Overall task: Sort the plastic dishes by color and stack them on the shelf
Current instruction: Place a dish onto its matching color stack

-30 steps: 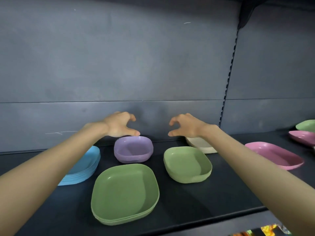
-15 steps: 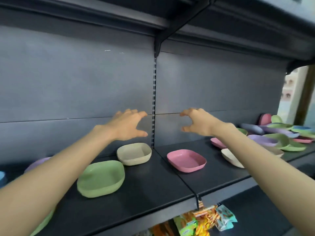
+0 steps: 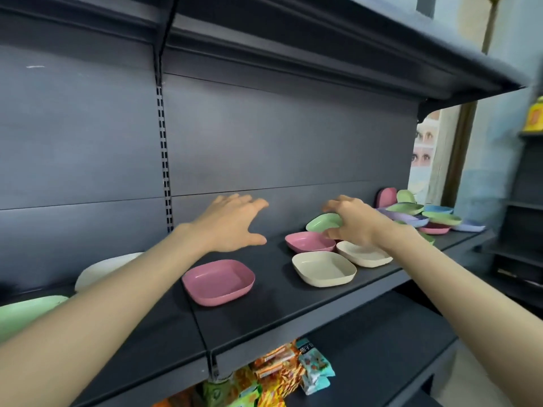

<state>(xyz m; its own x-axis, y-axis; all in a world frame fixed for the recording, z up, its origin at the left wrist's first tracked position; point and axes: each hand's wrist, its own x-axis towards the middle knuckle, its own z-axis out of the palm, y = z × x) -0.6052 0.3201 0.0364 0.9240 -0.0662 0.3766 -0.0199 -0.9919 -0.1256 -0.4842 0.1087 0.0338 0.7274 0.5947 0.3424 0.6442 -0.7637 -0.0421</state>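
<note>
Two hands are out over the dark shelf (image 3: pixel 288 312) right now, well apart from each other. The left hand (image 3: pixel 232 223) has its fingers spread and nothing in it, just hovering above the shelf board. The right hand (image 3: pixel 357 223) has its fingers curled over the top of a small green dish (image 3: pixel 321 223) with the thumb tucked below, so it's got a proper grip on it. That dish is tilted, not sitting flat. Can't tell if its low edge touches anything.

Just under the left hand, a bit nearer the person, a pink dish (image 3: pixel 219 282) sits upright on its own. A second pink dish (image 3: pixel 308 242) is right below the green one, between the hands but much closer to the right one. On the near side of the right hand there are two cream ones: the front cream dish (image 3: pixel 324 268) is fully in view, and the back cream dish (image 3: pixel 363 255) is partly hidden under the right wrist. They're just beside each other.

Past the right hand, further along the shelf, is a jumbled pile of dishes (image 3: pixel 423 217) in green, purple, blue and pink. A white-ish dish (image 3: pixel 102 268) pokes out from behind the left forearm, and a pale green dish (image 3: pixel 23 314) sits further out on that side at the picture's edge. Some snack packets (image 3: pixel 282 374) are on the level below, under the gap between the hands.
</note>
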